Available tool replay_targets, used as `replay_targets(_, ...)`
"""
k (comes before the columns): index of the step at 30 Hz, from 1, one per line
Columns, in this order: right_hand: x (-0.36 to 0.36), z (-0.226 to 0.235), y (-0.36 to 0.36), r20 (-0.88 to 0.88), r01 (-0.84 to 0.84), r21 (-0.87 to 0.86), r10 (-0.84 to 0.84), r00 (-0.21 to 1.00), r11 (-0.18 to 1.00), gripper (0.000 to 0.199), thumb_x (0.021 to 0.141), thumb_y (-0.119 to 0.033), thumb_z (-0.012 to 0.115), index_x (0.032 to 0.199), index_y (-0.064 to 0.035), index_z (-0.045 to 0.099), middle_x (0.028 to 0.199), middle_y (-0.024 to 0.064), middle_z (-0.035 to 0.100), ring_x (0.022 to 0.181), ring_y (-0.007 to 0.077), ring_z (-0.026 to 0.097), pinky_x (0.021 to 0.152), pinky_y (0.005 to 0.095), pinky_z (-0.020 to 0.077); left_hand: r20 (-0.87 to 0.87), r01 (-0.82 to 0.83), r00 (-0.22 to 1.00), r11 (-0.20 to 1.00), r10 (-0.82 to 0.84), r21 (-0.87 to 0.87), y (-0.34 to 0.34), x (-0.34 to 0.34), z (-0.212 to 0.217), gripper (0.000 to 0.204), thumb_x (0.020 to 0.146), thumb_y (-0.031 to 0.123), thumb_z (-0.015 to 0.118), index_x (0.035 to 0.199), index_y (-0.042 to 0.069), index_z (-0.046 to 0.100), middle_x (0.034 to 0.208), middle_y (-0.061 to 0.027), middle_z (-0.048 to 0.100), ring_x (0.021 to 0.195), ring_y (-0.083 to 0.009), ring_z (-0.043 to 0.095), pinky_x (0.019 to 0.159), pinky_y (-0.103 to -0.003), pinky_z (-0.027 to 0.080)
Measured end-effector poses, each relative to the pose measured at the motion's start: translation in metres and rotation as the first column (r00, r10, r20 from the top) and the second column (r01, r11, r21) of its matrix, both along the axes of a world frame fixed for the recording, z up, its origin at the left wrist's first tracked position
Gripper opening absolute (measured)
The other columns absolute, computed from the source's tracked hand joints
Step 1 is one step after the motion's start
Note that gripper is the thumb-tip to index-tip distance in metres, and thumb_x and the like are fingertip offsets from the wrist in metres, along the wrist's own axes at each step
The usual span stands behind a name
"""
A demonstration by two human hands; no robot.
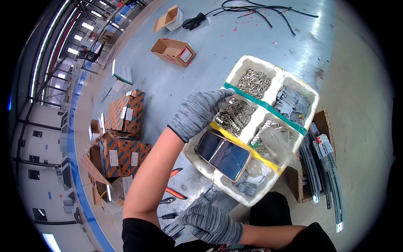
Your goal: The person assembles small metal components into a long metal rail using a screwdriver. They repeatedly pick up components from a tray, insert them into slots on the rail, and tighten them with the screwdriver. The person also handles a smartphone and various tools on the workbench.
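My left hand (199, 112), in a grey knitted glove, reaches over the left rim of a white foam box (310, 90). Its fingertips are drawn together at the green-taped divider (268, 108), beside a compartment of small metal parts (235, 115); what they hold is hidden. My right hand (212, 223), also gloved, is curled closed low in front of me, over grey rail-like pieces (174, 229); its contents cannot be seen. A phone (223, 155) lies across the box's near compartment, next to the yellow-taped divider (235, 138).
Orange-handled pliers (175, 193) and a screwdriver (169, 216) lie left of my right hand. Patterned cartons (121, 155) stack at left. Open small boxes (174, 51) and black cables (260, 8) lie farther off. A carton of slotted rails (325, 164) stands at right.
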State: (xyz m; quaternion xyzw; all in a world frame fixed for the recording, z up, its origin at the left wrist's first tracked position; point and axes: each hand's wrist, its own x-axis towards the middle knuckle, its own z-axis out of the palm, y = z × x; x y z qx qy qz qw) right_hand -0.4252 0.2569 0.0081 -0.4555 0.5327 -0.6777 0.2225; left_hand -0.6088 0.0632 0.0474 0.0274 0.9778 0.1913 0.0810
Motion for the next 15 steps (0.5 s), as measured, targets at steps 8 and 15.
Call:
replay_targets(8,-0.005,0.018,0.002,-0.049,0.120,-0.023,-0.121,0.991,0.992,0.018,0.085,-0.016,0.057,0.096,-0.0045,0.064,0.091,0.0141,0.063,0.083,0.0310,0.061,0.075,0.0406,0.0502,0.042,0.233,0.972,0.940,-0.230,-0.249,-0.001,-0.010,0.016,0.031,0.077,-0.003,0.058,0.103,0.012,0.065,0.101,-0.0113,0.065,0.096,-0.0297,0.063,0.083,-0.040,0.050)
replay_targets(15,-0.002,0.010,0.001,0.090,-0.022,-0.081,0.029,0.996,0.996,0.020,0.086,-0.017,0.056,0.100,-0.0053,0.064,0.089,0.0146,0.061,0.084,0.0323,0.060,0.077,0.0416,0.0492,0.412,0.361,0.881,0.894,-0.233,-0.266,0.012,-0.016,-0.005,0.036,0.077,-0.004,0.054,0.108,0.011,0.065,0.096,-0.0144,0.066,0.095,-0.0335,0.063,0.085,-0.041,0.050)
